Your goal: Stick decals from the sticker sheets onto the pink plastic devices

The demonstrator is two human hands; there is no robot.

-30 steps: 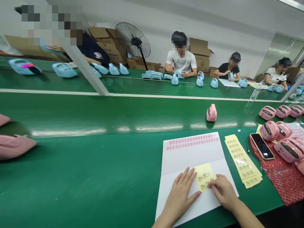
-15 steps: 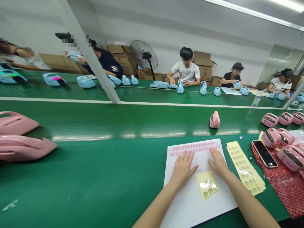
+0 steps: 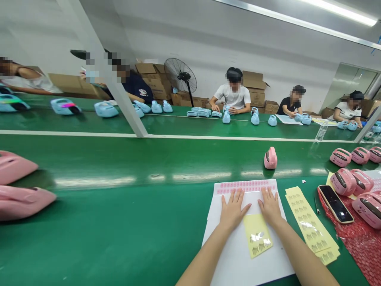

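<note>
My left hand (image 3: 234, 210) lies flat with spread fingers on a white sheet with rows of pink stickers (image 3: 244, 185) along its far edge. On the same sheet, to the right, rests my right hand (image 3: 270, 206), also flat, its fingertips close to the pink rows. Underneath is a larger white board or sheet (image 3: 235, 258); which of the two I cannot tell. Between my forearms lies a small yellow sticker sheet (image 3: 257, 237) with a few shiny stickers on it. Neither hand grips anything.
Longer yellow sticker sheets (image 3: 309, 222) lie to the right, beside a phone (image 3: 335, 203) on red bubble wrap (image 3: 357, 248). Several pink plastic devices (image 3: 343, 181) stand there; one pink device (image 3: 270, 158) stands ahead. Two pink shells (image 3: 20, 202) are at left. Co-workers (image 3: 233, 93) sit opposite with blue devices.
Both hands remain flat, with my right hand turned a little straighter. The white sticker sheet has shifted slightly against what lies beneath. The view has tilted, so most things appear lower.
</note>
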